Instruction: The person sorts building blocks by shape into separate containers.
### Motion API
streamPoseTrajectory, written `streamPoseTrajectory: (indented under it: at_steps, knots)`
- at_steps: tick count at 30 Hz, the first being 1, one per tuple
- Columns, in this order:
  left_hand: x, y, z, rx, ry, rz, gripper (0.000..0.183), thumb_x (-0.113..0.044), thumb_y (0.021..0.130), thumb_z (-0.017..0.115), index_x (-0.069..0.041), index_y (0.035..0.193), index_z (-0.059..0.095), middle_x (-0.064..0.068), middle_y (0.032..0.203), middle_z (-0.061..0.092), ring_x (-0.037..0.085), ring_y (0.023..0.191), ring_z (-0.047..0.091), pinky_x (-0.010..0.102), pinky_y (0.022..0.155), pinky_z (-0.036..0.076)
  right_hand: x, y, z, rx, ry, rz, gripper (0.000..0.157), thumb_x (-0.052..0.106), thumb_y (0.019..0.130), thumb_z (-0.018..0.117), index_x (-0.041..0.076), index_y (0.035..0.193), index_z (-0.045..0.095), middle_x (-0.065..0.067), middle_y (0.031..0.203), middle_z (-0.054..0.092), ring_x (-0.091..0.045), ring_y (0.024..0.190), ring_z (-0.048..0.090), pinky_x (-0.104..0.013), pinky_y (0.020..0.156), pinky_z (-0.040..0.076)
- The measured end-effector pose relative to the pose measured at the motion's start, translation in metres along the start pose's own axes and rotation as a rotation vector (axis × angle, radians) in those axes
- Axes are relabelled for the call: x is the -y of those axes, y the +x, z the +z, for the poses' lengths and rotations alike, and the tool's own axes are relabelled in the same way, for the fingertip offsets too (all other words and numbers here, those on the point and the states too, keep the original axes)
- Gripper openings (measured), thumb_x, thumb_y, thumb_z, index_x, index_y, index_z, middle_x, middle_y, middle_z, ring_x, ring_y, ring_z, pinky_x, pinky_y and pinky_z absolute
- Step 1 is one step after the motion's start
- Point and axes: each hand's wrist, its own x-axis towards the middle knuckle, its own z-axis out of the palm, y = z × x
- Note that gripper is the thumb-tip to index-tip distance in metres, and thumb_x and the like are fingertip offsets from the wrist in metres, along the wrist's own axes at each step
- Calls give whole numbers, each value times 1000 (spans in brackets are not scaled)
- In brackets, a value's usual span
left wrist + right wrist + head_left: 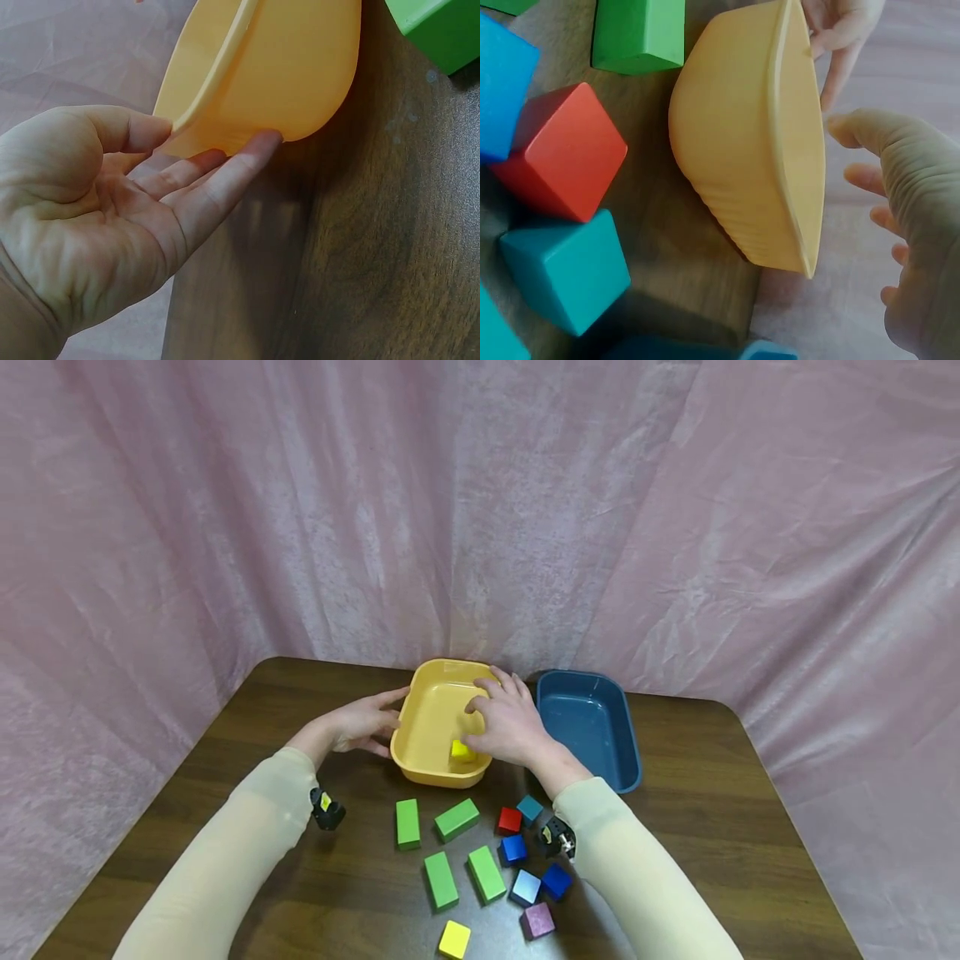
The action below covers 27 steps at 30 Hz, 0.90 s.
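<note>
The left hand point(356, 724) rests against the yellow bin's point(433, 718) left outer side, thumb at the rim, fingers extended along the wall. The right hand point(510, 724) hovers over the bin's right side, fingers spread and holding nothing. Inside the bin, at its near right corner, sits a yellow block point(462, 751). In front of the bin, four green blocks point(407, 824) lie on the table point(697, 793); to its front right are red point(509, 821), teal point(529, 809), blue, light-blue and purple blocks. The blue bin point(585, 727) stands just right of it, a pink curtain point(450, 485) behind.
</note>
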Motion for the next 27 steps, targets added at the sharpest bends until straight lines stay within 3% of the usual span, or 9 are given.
streamPoseTrajectory:
  at_steps: [4, 14, 20, 27]
  knots:
    - [-2, 1, 2, 5, 10, 1, 79, -6, 105, 48, -24, 166, 1, 30, 153, 42, 46, 130, 53, 50, 86, 59, -6, -12, -9, -24, 33, -9, 44, 50, 89, 73, 24, 124, 71, -5, 158, 42, -28, 155, 11, -53, 123, 8]
    - [-2, 3, 0, -7, -2, -6, 79, -6, 105, 47, -27, 166, 2, 27, 153, 41, 43, 129, 54, 50, 85, 59, -36, -61, -44, -195, 75, -97, 43, 42, 89, 77, 21, 126, 71, -6, 157, 44, -28, 155, 12, -57, 123, 8]
    - [1, 4, -2, -16, 4, -2, 78, -9, 105, 49, -30, 166, 5, 26, 153, 42, 43, 128, 56, 50, 85, 59, -48, -86, -62, -234, 39, -133, 45, 40, 88, 78, 19, 127, 70, -7, 157, 43, -31, 155, 14, -58, 123, 9]
    - [2, 3, -2, 0, 15, 23, 79, -9, 105, 50, -27, 166, 4, 27, 152, 43, 43, 129, 55, 50, 86, 59, -54, -114, -64, -245, 39, -202, 47, 40, 86, 80, 18, 127, 71, -9, 156, 45, -34, 153, 21, -63, 120, 15]
